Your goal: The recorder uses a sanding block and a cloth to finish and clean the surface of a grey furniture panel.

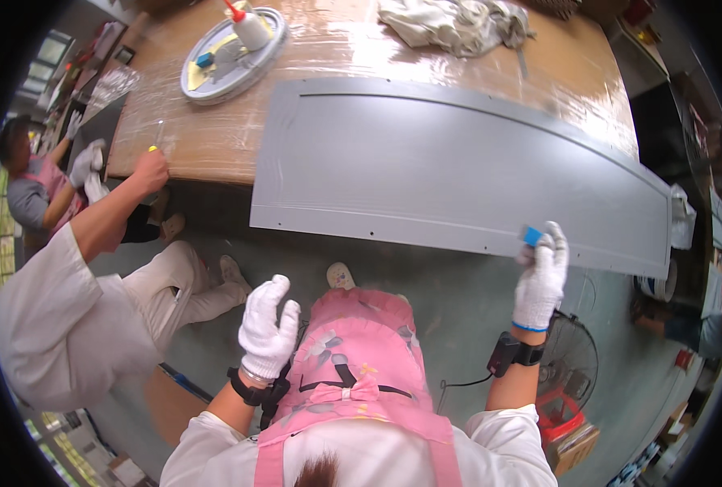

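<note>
A long grey panel [458, 170] with a recessed border lies on the table, its near edge overhanging toward me. My right hand [542, 276], in a white knitted glove, pinches a small blue block [532, 236] at the panel's near edge, toward the right end. What the block is made of I cannot make out. My left hand [268, 329], gloved the same way, is raised in front of the panel to the left of my apron. Its fingers are bent slightly, apart from the thumb, with nothing in them.
The table [191, 146] is covered in plastic film. On it are a round grey lid [199, 91], carrying a white bottle [251, 31] and another blue piece [205, 60], and a crumpled cloth [458, 24]. A co-worker's hand [150, 169] rests at the left corner. A fan [568, 357] stands right.
</note>
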